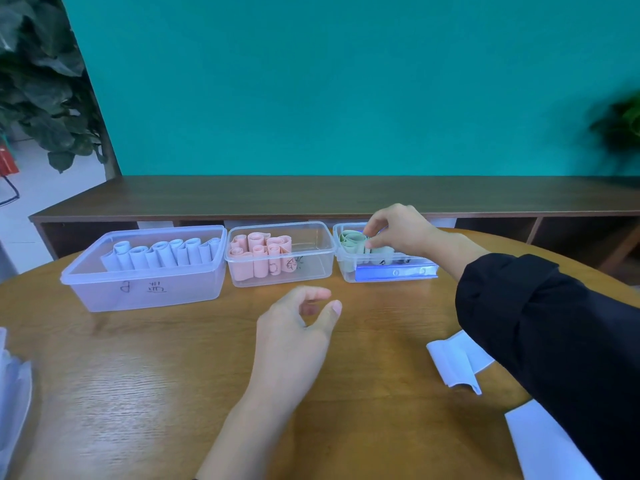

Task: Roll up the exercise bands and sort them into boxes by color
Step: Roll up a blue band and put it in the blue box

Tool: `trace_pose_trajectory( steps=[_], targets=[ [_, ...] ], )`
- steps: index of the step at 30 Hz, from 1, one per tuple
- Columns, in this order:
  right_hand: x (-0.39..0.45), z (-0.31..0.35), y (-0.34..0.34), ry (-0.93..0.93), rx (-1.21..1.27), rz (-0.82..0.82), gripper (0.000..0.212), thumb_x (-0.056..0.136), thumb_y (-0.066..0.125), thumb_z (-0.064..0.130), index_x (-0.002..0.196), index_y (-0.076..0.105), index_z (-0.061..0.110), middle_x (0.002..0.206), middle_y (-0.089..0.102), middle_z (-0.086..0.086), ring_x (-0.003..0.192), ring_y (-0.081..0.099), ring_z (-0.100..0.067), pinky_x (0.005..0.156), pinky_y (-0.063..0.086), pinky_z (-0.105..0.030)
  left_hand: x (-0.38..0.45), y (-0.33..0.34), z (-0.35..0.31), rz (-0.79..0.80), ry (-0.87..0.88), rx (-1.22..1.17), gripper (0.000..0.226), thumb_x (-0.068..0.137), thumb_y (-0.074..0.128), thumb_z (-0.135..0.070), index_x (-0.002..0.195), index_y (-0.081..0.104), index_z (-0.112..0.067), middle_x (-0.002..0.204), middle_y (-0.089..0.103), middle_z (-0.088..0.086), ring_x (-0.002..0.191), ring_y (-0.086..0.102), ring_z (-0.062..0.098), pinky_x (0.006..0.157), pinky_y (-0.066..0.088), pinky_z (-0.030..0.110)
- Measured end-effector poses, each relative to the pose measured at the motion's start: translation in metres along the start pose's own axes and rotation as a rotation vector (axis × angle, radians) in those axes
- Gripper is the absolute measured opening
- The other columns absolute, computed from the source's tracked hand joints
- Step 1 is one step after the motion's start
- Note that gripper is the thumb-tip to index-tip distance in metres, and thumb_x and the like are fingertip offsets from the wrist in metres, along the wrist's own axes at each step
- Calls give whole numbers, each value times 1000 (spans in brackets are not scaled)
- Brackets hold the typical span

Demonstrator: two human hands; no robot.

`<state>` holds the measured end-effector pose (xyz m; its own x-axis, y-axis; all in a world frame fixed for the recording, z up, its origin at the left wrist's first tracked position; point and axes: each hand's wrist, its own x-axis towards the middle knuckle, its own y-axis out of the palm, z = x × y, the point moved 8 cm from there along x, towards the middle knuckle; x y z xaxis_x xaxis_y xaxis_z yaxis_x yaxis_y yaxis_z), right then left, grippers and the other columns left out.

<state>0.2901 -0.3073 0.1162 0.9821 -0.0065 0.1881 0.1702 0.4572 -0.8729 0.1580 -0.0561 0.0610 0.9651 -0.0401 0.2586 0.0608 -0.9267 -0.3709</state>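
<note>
Teal wall and a long dark wooden shelf (311,199) are seen behind a round wooden tabletop (173,375), on which three clear plastic boxes are lined up side by side along the far edge. The right hand (398,230), in a dark sleeve (554,341), is stretched forward over the right box (349,268), wrist raised, fingers bent downward into the box. Its grip is closed in a pinch on the top edge of a green rolled band (375,250), which is stood among the other green rolls (351,241) at the box's far left part; the rolls are set upright, their long axes vertical and their spiral ends turned upward. The left hand (294,334) is held above the tabletop in front of the middle box (311,251), forearm bare, fingers loosely curled and thumb spread; nothing is held in its grip. Pink rolls (259,254) are stood upright in the left half of the middle box. Pale lilac rolls (162,254) are leaned in a row across the left box (145,292). A flat pale band (453,362) is laid on the tabletop just beside the right sleeve, partly hidden by it. Potted plants (38,81) are seen at both sides.
</note>
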Motion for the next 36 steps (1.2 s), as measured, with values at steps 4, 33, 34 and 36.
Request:
trace_pose_trajectory(
  steps=[4,33,34,36],
  targets=[
    [-36,4,-22,43,86,-80,13,84,81,31,92,75,23,92,73,7,79,71,-17,71,59,-30,-4,-2,3,4,-9,1,11,89,75,-33,100,74,-32,96,72,-21,95,62,-9,77,39,3],
    [-344,-55,-21,410,189,-152,30,74,84,50,94,72,33,89,69,10,88,63,-4,67,44,-17,-138,74,-40,250,175,20,18,89,76,-29,106,72,-28,96,71,-20,88,65,-6,76,44,4],
    [-344,-52,-18,385,218,-149,27,73,87,44,93,74,32,87,70,8,85,64,-4,65,43,-14,-139,76,-42,259,173,5,18,89,76,-29,106,72,-29,95,72,-20,88,65,-6,77,45,5],
    [-344,-45,-17,330,301,-178,23,73,89,36,91,76,30,81,70,9,77,63,3,62,42,-9,-142,80,-45,280,167,-24,17,89,76,-31,105,72,-32,96,72,-20,89,66,-4,81,49,11]
  ],
)
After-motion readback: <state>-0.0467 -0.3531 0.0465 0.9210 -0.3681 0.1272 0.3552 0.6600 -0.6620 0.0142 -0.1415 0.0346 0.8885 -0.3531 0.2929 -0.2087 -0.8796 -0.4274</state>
